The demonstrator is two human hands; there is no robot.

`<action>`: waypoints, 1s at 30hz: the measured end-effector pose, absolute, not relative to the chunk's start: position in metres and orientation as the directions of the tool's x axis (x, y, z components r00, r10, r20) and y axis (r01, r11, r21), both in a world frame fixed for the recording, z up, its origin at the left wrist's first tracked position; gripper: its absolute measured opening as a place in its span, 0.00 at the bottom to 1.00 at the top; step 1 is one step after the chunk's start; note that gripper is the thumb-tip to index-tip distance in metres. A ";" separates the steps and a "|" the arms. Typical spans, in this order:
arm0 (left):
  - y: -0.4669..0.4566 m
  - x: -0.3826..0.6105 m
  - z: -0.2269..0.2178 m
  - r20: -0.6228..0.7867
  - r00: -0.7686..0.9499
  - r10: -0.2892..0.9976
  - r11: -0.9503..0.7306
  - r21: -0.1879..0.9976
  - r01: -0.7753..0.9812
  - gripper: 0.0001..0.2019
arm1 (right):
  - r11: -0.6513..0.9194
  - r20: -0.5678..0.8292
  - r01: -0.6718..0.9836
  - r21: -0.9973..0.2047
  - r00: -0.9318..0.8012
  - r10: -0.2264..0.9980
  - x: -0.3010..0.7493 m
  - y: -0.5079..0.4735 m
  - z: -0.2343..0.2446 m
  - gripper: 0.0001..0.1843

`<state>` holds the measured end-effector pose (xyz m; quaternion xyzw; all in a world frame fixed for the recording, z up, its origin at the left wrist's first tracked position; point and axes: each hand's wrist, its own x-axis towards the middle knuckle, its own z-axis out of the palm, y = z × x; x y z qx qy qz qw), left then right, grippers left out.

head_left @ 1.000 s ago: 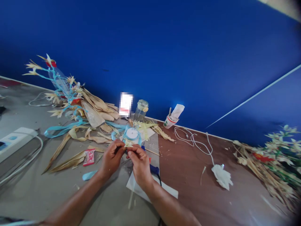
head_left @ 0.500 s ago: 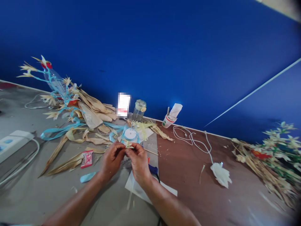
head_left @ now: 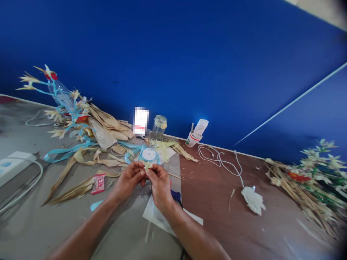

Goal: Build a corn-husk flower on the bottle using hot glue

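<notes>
My left hand [head_left: 127, 180] and my right hand [head_left: 159, 184] meet above the table, fingers pinched together on a small pale leaf flower [head_left: 148, 165]. Just behind them lies a spool of light blue ribbon [head_left: 149, 154] on white paper. A blue-handled tool [head_left: 176, 196] lies on a white sheet [head_left: 189, 218] under my right wrist.
Dried leaf strips [head_left: 108, 124], blue ribbon [head_left: 63, 153] and a bottle with leaf flowers [head_left: 58, 90] pile up at the left. A glass jar [head_left: 159, 126], paper cup [head_left: 193, 138], white cable [head_left: 222, 159], power strip [head_left: 11, 164] and a red packet [head_left: 98, 183] lie around. Leaf flowers [head_left: 311, 177] heap at right.
My hands have stayed pinched on the small flower, with only slight finger shifts. The view has drifted a little, so things sit slightly further left.
</notes>
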<state>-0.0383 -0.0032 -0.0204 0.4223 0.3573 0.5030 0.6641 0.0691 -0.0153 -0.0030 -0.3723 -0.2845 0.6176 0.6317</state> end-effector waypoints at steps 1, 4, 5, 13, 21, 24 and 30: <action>-0.002 -0.040 -0.022 -0.081 0.288 0.954 0.190 0.907 -0.375 0.13 | -0.050 -0.107 -0.571 -0.820 0.067 0.992 0.069 -0.015 -0.003 0.07; -0.001 -0.043 -0.024 -0.118 0.388 0.914 0.260 0.905 -0.336 0.12 | -0.080 -0.129 -0.577 -0.813 0.044 0.991 0.069 -0.016 -0.004 0.08; -0.001 -0.043 -0.024 -0.113 0.392 0.913 0.250 0.914 -0.320 0.12 | -0.090 -0.136 -0.582 -0.808 0.036 0.990 0.069 -0.016 -0.004 0.08; -0.007 -0.034 -0.016 0.013 0.174 0.985 0.009 0.992 -0.123 0.15 | -0.094 -0.154 -0.586 -0.805 0.054 0.987 0.070 -0.019 -0.003 0.09; -0.007 -0.036 -0.015 -0.005 0.269 0.963 0.062 0.977 -0.203 0.17 | -0.133 -0.143 -0.637 -0.759 -0.036 0.989 0.074 -0.017 0.000 0.12; -0.005 -0.038 -0.019 -0.034 0.301 0.953 0.133 0.940 -0.314 0.16 | -0.161 -0.140 -0.617 -0.770 -0.083 0.987 0.077 -0.015 0.001 0.11; -0.004 -0.040 -0.021 -0.097 0.374 0.923 0.274 0.845 -0.458 0.13 | -0.291 -0.157 -0.561 -0.775 -0.275 0.949 0.083 -0.013 0.006 0.14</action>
